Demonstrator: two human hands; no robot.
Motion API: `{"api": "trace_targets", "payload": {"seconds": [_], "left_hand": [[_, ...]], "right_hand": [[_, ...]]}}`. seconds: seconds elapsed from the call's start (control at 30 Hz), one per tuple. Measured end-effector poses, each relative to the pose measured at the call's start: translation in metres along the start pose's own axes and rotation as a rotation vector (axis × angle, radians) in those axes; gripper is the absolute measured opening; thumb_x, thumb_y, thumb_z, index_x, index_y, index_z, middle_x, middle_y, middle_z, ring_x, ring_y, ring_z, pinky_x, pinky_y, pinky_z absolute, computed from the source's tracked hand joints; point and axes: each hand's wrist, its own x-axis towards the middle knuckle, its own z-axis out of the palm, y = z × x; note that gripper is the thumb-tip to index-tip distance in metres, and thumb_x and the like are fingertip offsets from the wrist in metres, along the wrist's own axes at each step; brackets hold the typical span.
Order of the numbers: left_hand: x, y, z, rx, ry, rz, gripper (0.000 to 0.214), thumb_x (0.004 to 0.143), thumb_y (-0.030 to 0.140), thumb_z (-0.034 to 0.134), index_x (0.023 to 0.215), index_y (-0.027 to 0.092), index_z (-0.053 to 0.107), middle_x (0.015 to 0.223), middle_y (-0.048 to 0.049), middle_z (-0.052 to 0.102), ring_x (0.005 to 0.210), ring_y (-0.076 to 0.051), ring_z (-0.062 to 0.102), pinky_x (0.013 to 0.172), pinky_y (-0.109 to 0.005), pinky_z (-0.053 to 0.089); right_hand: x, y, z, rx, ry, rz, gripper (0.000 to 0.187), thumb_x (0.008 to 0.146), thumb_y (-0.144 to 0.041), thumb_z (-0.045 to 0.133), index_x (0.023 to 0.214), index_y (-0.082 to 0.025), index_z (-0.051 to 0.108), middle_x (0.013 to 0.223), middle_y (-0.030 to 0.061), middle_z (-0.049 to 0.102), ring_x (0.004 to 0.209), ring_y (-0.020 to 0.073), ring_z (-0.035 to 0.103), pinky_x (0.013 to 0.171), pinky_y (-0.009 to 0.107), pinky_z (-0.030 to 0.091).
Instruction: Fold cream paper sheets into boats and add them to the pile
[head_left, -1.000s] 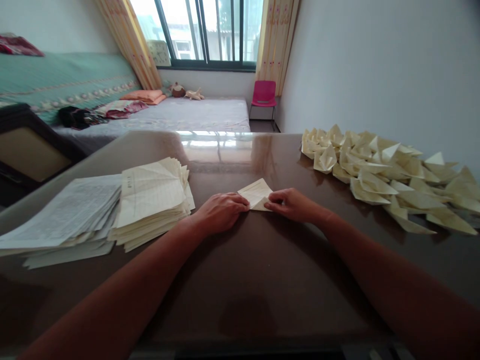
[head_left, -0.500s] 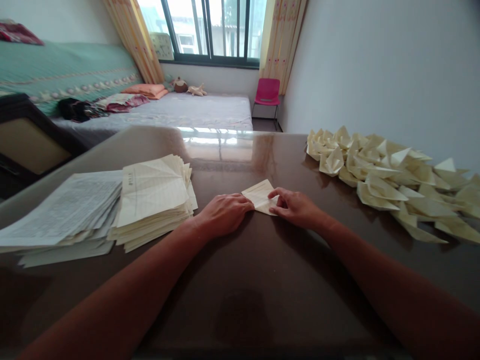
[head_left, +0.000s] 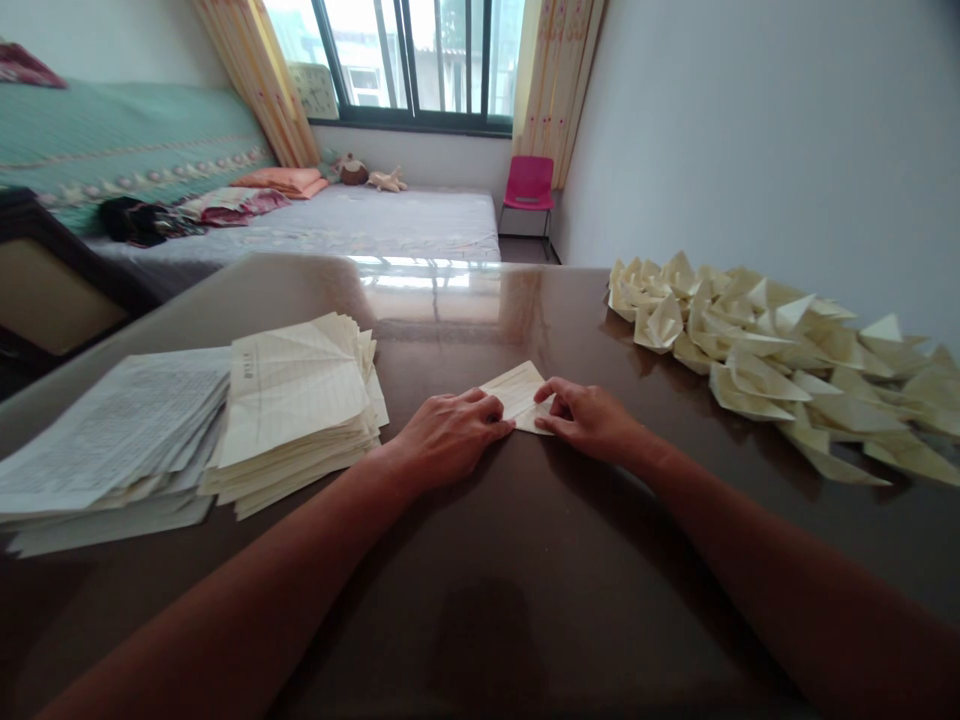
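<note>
A small folded sheet of cream paper [head_left: 517, 393] lies flat on the brown glossy table [head_left: 480, 560], one corner pointing away from me. My left hand [head_left: 459, 430] is on its left edge, with the fingers curled and the thumb pressed near the lower left side. On the right, my right hand [head_left: 581, 415] pinches the paper's right corner between thumb and index finger. The fingers cover both side corners of the sheet. Ruled lines show faintly on the paper.
Left of my hands sits a stack of cream lined sheets [head_left: 292, 390], beside a pile of printed white papers [head_left: 120, 430]. Many folded paper boats [head_left: 772, 340] spread along the table's right side by the wall. Beyond the table are a bed [head_left: 420, 220] and a pink chair [head_left: 529, 185].
My left fingers have curled in more and shifted slightly right along the paper's lower left edge. The right hand keeps its pinch. The whole view has moved slightly.
</note>
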Motion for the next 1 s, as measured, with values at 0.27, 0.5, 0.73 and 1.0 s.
{"api": "trace_targets", "payload": {"seconds": [0.27,0.5,0.73,1.0], "left_hand": [[0.0,-0.001,0.002,-0.021,0.014,-0.004,0.035,0.091,0.023,0.045,0.122,0.031,0.056,0.108,-0.0035,0.061,0.097,-0.018,0.057,0.07,-0.027,0.047],[0.0,0.0,0.002,-0.009,0.004,-0.003,0.036,0.091,0.023,0.043,0.124,0.031,0.054,0.108,-0.0039,0.061,0.098,-0.019,0.056,0.072,-0.028,0.048],[0.002,0.003,0.001,0.013,-0.015,-0.01,0.038,0.092,0.021,0.045,0.128,0.033,0.05,0.107,-0.0041,0.059,0.097,-0.019,0.055,0.071,-0.028,0.049],[0.005,0.007,-0.003,0.039,-0.064,-0.046,0.034,0.093,0.024,0.046,0.124,0.034,0.053,0.106,-0.0037,0.059,0.097,-0.021,0.054,0.066,-0.028,0.048]], "right_hand": [[0.003,0.006,0.002,-0.038,0.048,-0.065,0.021,0.084,-0.03,0.058,0.103,-0.023,0.057,0.075,-0.0019,0.068,0.068,0.0145,0.061,0.061,0.024,0.036],[0.005,0.001,0.0,-0.081,0.033,-0.02,0.015,0.084,-0.03,0.057,0.097,-0.023,0.058,0.077,-0.0016,0.07,0.07,0.0154,0.063,0.062,0.024,0.035],[0.006,-0.001,0.0,-0.139,0.008,0.004,0.014,0.085,-0.031,0.056,0.096,-0.025,0.058,0.077,-0.002,0.07,0.069,0.0153,0.062,0.059,0.024,0.033],[-0.005,-0.015,-0.007,-0.347,0.07,-0.126,0.016,0.091,-0.03,0.051,0.099,-0.027,0.064,0.108,0.0033,0.063,0.082,0.0161,0.059,0.065,0.027,0.034]]}}
